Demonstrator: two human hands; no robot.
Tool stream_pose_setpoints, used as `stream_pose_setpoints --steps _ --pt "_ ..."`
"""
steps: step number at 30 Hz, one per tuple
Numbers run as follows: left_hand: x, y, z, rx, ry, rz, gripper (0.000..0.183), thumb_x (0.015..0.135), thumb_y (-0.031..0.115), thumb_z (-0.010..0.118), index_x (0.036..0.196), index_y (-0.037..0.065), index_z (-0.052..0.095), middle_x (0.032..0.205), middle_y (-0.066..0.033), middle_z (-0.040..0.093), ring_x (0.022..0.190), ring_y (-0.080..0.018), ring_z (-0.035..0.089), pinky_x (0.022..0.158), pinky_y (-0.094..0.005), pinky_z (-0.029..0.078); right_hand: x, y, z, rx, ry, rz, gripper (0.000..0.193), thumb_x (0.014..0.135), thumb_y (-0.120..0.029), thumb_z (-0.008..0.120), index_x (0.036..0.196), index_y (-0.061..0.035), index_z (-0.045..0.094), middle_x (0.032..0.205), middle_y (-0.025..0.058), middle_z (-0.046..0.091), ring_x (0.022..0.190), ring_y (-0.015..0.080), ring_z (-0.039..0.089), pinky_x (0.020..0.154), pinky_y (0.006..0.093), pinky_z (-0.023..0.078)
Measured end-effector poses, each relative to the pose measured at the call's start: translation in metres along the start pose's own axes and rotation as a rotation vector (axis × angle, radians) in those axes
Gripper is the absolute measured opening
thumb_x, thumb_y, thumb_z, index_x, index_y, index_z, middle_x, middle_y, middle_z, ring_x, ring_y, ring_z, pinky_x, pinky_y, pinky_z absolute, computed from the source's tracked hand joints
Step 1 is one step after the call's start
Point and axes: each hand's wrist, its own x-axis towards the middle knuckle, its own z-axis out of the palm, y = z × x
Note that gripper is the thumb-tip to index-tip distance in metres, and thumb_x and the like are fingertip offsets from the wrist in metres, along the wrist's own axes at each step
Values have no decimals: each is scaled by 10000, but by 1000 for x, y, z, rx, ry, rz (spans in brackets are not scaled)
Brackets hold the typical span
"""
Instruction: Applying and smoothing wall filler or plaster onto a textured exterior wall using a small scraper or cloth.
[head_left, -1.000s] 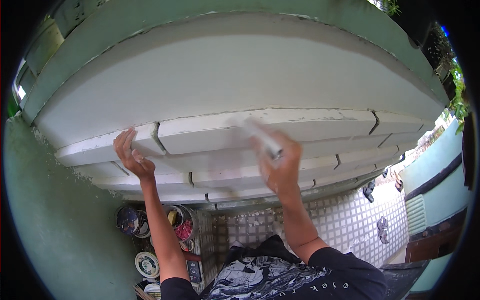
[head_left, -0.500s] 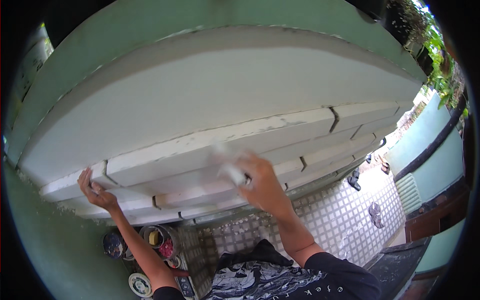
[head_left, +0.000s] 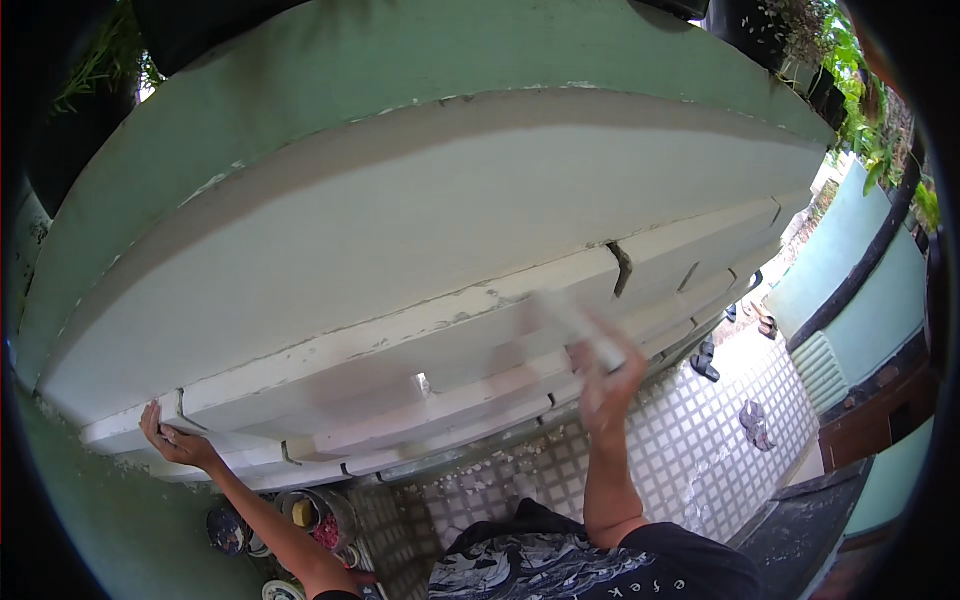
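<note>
A white wall (head_left: 450, 180) with stepped rows of white blocks (head_left: 390, 340) along its lower part stands in front of me. My left hand (head_left: 178, 438) rests at the left end of the upper block row, fingers spread against its edge. Before the blocks, right of the middle, my right hand (head_left: 612, 385) grips a pale, bar-shaped tool (head_left: 585, 335), tilted up to the left. Motion smears the tool, so its kind and whether it touches the wall cannot be made out. Dark gaps (head_left: 620, 268) part some of the blocks.
Below my left arm stand a dark bucket (head_left: 228, 528) and a tub (head_left: 345, 515) with a yellow piece and something pink-red. The checkered tile floor (head_left: 660, 450) bears dark sandals (head_left: 705, 362) and a crumpled cloth (head_left: 757, 425). A green wall (head_left: 120, 510) closes the left side.
My right hand and the pale tool have swung to the right along the block rows. My left hand stays on the block edge. The view has shifted slightly.
</note>
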Motion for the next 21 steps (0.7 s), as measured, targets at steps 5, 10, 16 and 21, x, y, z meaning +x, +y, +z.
stream_pose_setpoints --steps 5,10,16,21 --pt "3 -2 -2 35 -7 28 354 1008 212 353 1048 -54 583 1074 -176 617 1067 -322 559 980 -450 411 12 23 -18 -370 89 -183 281 810 -54 654 1075 36 672 783 110 666 690 127 598 644 236 454" --pt "-2 -5 2 26 0 38 345 1003 206 357 1051 -51 583 1077 -177 616 1066 -323 560 977 -454 412 6 38 -24 -145 252 -81 280 865 -81 615 1110 45 662 800 111 659 682 137 576 638 268 460" --pt "0 -5 -2 -6 -28 38 352 999 215 354 1052 -47 584 1083 -182 614 1071 -323 556 986 -462 408 -5 58 -31 -208 -34 -377 281 905 -121 609 1128 45 650 811 86 657 644 118 533 593 247 433" --pt "-1 0 0 -17 -30 7 365 1002 219 341 1066 -48 582 1084 -179 617 1080 -327 554 991 -461 406 -3 79 -34 -5 508 20 339 872 -224 666 1109 19 663 901 106 649 767 143 588 671 225 440"
